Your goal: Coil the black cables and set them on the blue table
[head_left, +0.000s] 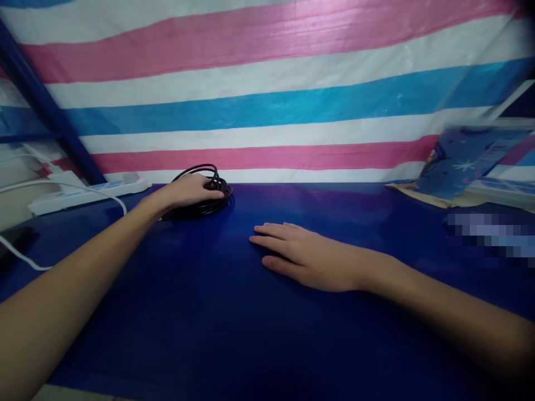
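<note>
A coil of black cable lies on the blue tabletop, close to the striped sheet at the back. My left hand grips the coil from its left side, with the thumb across the top. The other fingers of that hand are hidden behind the loops. To the right of the coil and nearer to me, my right hand rests palm down on the tabletop. Its fingers are stretched out and slightly apart, pointing left, and it holds nothing.
A white power strip with a plug and white cords sits at the back left, near a dark object. A blue printed bag stands at the back right. Behind hangs a striped plastic sheet; a blue post slants at left.
</note>
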Tool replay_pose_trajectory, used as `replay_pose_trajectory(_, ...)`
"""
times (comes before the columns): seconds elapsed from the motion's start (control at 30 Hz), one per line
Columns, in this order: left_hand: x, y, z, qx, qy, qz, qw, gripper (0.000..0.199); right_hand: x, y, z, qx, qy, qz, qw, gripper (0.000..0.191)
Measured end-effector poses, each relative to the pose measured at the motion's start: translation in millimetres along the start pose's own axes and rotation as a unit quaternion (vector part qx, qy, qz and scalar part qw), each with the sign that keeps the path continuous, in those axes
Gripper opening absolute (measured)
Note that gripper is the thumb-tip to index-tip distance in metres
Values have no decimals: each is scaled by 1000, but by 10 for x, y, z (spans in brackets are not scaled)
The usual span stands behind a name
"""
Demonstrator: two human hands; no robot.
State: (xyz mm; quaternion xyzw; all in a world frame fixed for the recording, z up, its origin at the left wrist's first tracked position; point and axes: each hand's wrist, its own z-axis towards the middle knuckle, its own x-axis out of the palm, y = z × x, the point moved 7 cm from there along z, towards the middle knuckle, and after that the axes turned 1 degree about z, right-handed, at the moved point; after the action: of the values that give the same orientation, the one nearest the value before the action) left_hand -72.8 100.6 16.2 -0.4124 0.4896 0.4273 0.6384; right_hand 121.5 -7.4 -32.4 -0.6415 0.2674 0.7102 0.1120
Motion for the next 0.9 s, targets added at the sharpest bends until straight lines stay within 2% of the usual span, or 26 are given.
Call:
replay_pose_trajectory(0.07, -42, -10, 7, -26, 13, 27, 999, 57, -2, 2, -7, 3, 3, -3, 1000, 58)
replay_pose_trajectory(0.13, -124, -15, 5, -27, -24, 58, 998, 55, -6, 2, -10, 9, 5, -4, 1000, 57)
replay_pose_trajectory(0.2, -139, -13, -5, -20, -37, 71, 997, 54, -16, 13, -8, 9, 1, -10, 1000, 57)
replay_pose_trajectory(0.33, -56, -82, -24, 11, 0, 68, 998, 50, -30, 47, 6, -4, -4, -27, 1000, 56)
replay_pose_trajectory(0.43, -99, -181, -37, 31, -6, 86, 996, 44, -30, 45, 19, 1, -3, -29, 1000, 56)
replay_pose_trajectory(0.53, -260, -191, -53, 16, -54, 108, 993, 48, -28, 40, 29, 2, -3, -22, 1000, 56)
replay_pose_trajectory(0.63, -459, -101, -83, -29, -130, 106, 985, 48, -31, 37, 30, 2, -8, -17, 1000, 56)
replay_pose_trajectory(0.73, -578, -28, -125, -66, -192, 91, 975, 43, -28, 30, 21, 8, -4, -17, 1000, 55)
replay_pose_trajectory(0.83, -591, 35, -172, -106, -225, -7, 968, 34, -32, 33, 12, 6, -5, -8, 1000, 55)
replay_pose_trajectory(0.9, -596, 88, -209, -129, -259, -83, 954, 27, -37, 33, 11, 4, -11, 3, 1000, 56)
